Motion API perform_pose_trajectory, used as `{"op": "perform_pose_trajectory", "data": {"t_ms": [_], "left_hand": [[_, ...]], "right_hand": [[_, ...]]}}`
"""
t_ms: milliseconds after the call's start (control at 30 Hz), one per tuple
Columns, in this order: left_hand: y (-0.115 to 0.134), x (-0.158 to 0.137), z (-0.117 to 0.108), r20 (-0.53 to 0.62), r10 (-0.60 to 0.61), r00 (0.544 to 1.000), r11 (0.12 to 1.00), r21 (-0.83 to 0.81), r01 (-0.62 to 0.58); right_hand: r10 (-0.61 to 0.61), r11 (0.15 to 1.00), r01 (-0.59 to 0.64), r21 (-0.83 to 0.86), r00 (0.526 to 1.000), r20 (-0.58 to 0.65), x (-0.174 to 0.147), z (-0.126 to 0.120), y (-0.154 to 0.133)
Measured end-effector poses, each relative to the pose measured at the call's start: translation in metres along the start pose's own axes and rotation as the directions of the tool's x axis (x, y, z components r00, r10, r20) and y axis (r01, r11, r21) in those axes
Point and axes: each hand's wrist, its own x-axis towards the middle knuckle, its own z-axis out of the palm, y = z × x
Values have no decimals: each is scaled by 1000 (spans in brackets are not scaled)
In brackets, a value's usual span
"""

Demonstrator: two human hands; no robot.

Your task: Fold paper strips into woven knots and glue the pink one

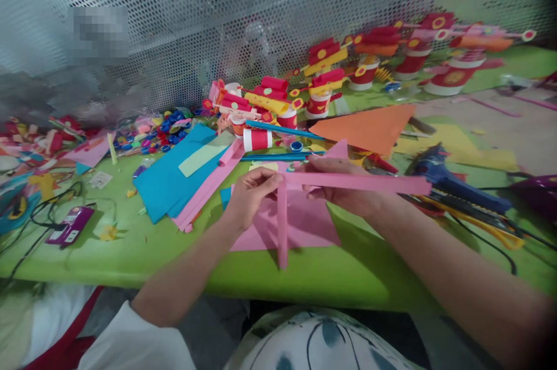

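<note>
Between thumb and fingers, my left hand (251, 196) pinches a pink paper strip (282, 231) near its top end, and the strip hangs down toward the table edge. A second pink strip (369, 182) runs sideways to the right from the same spot. My right hand (335, 176) is behind this second strip, with its fingers partly curled around it. Whether the two strips are joined, I cannot tell. Below both hands lies a pink paper sheet (304, 222) on the green table (174, 257).
Blue sheets (163, 184) and a folded pink strip (213, 184) lie to the left. Orange paper (369, 129), a blue glue gun (461, 181) and yellow-handled scissors (500, 235) are at right. Red paper-cup models (319, 103) line the back by a perforated metal screen (195, 22).
</note>
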Motion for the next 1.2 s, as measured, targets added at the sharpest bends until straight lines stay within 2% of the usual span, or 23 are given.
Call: {"op": "perform_pose_trajectory", "data": {"t_ms": [100,200,300,467,567,667,767,900,1033,1200], "left_hand": [[-4,2,3,-111,-43,993,990,-141,27],[-7,2,8,-182,-84,980,974,-221,43],[-11,0,12,-179,-86,980,974,-223,44],[-17,-3,14,-167,-54,984,989,-142,30],[-16,-2,13,-144,-47,988,997,-75,37],[-10,-1,10,-73,-12,997,1000,12,13],[-4,-1,5,-38,73,997,994,87,-70],[1,-1,-2,12,177,984,959,222,-175],[5,-3,-2,-2,166,986,961,224,-161],[6,-2,0,-14,90,996,982,167,-87]], "right_hand": [[-30,999,30,-23,999,28,3,9,9],[-166,982,166,-95,986,12,3,25,17],[-277,950,259,-177,957,-89,3,37,22],[-325,918,258,-301,925,-198,2,38,22],[-312,912,230,-339,926,-213,-1,36,17],[-245,939,190,-288,954,-172,-3,32,12],[-180,954,136,-266,972,-149,-4,27,8],[-154,940,99,-327,977,-145,-5,22,8],[-154,912,112,-395,985,-76,-4,18,11],[-85,844,40,-534,994,-61,-7,18,9]]}}
